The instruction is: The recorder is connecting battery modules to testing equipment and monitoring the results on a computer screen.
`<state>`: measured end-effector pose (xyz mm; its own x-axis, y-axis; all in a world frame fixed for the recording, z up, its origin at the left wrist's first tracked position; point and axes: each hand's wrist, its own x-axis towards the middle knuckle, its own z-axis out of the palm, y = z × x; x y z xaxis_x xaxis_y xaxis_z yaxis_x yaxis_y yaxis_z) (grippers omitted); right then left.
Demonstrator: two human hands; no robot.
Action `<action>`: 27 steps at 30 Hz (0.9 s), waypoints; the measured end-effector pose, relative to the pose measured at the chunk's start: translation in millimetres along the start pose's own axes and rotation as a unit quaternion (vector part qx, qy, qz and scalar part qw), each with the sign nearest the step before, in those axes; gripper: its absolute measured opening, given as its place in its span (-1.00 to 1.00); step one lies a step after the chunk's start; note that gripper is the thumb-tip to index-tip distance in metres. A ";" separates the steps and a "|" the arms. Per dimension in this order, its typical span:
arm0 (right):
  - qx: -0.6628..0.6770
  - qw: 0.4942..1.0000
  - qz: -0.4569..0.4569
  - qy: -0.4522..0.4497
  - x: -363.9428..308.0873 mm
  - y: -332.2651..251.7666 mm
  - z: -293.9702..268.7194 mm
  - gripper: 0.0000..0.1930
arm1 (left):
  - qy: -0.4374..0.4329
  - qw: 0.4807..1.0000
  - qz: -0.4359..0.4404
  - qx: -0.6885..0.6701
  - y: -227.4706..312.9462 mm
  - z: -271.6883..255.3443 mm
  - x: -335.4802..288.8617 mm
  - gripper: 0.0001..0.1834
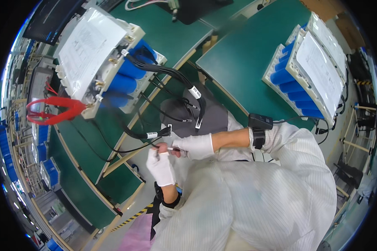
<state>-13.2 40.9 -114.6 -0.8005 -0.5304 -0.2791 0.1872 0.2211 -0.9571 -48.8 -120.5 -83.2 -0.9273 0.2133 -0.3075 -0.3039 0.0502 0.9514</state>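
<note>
Black cable ends (pixel 165 132) with white tags sit just above both gloved hands, which meet in front of the person's chest. The right hand (pixel 195 146), in a white glove, is pinched shut on a thin white-and-red piece (pixel 174 149) whose tip points leftward toward the other hand; what that piece is cannot be made out. The left hand (pixel 160 166), also in a white glove, is closed with its fingertips up against the same small piece, so the two hands touch at the pinch. Of the two, the left hand's fingertips lie slightly nearer the tagged cable ends, which hang just above and a little to the left of the pinch.

From there the cables run up and away to the left, their long axis slanting from the hands toward a battery module (pixel 109 62) of blue cylindrical cells in a white frame, with a paper sheet on top, resting on a green table (pixel 171 33). More tagged connectors (pixel 195 94) dangle above the hands. A red strap loop (pixel 50 111) lies at the far left of that module. Well apart, up and to the right of the hands, a second module of blue cells (pixel 305 75) rests on another green table. A black wrist device (pixel 259 127) is strapped on the right forearm.
</note>
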 end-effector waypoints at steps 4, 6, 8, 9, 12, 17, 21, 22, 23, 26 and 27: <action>0.065 0.996 -0.036 0.043 1.0 0.0 -1.5 -0.59 | 0.092 0.982 0.063 0.151 12.3 -0.1 -2.6 -0.82; 0.116 0.992 -0.033 0.030 0.8 -2.1 -2.1 -0.55 | 0.096 0.982 0.071 0.146 13.2 2.4 -2.5 -0.81; 0.112 0.992 -0.043 0.043 0.3 -3.4 -2.8 -0.54 | 0.100 0.982 0.081 0.140 12.3 5.2 -2.1 -0.80; 0.113 0.990 -0.059 0.052 0.1 -3.7 -2.9 -0.53 | 0.102 0.978 0.088 0.160 11.5 6.2 -2.2 -0.80; 0.114 0.989 -0.072 0.059 0.3 -2.8 -2.5 -0.49 | 0.113 0.978 0.086 0.152 9.1 5.7 -2.3 -0.84; 0.090 0.990 -0.087 0.066 -0.1 -1.6 -2.4 -0.45 | 0.155 0.975 0.060 0.147 4.6 0.2 1.4 -0.89; 0.071 0.993 -0.066 0.073 -0.3 -1.5 -1.8 -0.44 | 0.100 0.980 0.069 0.156 4.0 1.4 2.3 -0.91; 0.080 0.992 -0.058 0.073 -0.1 -0.7 -1.3 -0.44 | 0.089 0.979 0.054 0.175 4.5 2.8 1.7 -0.92; 0.080 0.991 -0.068 0.089 0.2 0.4 -0.3 -0.45 | 0.080 0.979 0.064 0.177 5.0 4.4 0.8 -0.92; 0.029 0.993 -0.049 0.101 1.5 4.7 3.2 -0.49 | 0.047 0.994 0.027 0.096 6.1 9.1 -0.4 -0.91; -0.034 0.994 -0.016 0.098 1.9 5.7 4.5 -0.51 | 0.035 0.996 0.015 0.085 6.3 9.5 0.3 -0.91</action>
<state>-11.1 37.5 -121.0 -0.9026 -0.3696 -0.2207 0.1252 0.2652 -0.9560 -48.8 -110.9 -77.1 -0.9501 0.1494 -0.2739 -0.2400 0.2106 0.9476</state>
